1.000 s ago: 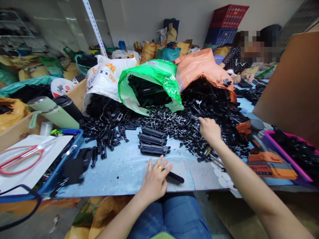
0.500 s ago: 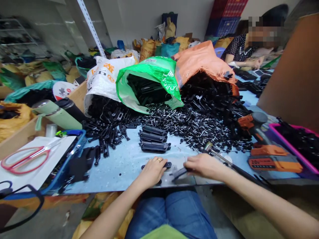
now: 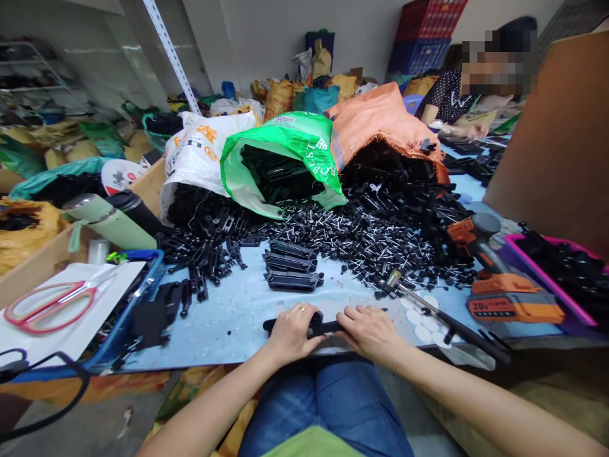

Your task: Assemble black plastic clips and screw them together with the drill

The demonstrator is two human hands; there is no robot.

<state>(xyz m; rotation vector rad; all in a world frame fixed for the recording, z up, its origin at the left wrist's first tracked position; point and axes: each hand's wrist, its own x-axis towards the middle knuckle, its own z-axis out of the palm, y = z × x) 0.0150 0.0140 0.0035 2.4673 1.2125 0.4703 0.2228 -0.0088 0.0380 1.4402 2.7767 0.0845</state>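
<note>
A long black part (image 3: 324, 327) lies crosswise near the table's front edge. My left hand (image 3: 295, 331) is wrapped round its left portion, and my right hand (image 3: 368, 330) grips its right end, which the fingers mostly cover. Just beyond my hands, several black assembled pieces (image 3: 292, 280) are stacked side by side. A hammer (image 3: 428, 308) with a metal head and black handle rests to the right of my right hand, over some pale round discs (image 3: 422, 332).
Small black parts with metal pins (image 3: 366, 238) are heaped before a green bag (image 3: 285, 136). An orange cordless drill (image 3: 514, 298) lies right, beside a pink-rimmed bin (image 3: 556, 273). Red scissors (image 3: 52, 308) lie left. A person (image 3: 442, 101) sits at the back right.
My right hand has moved left, bringing its black piece against the one under my left hand. The hammer's head now points more leftward, and the pale discs show more.
</note>
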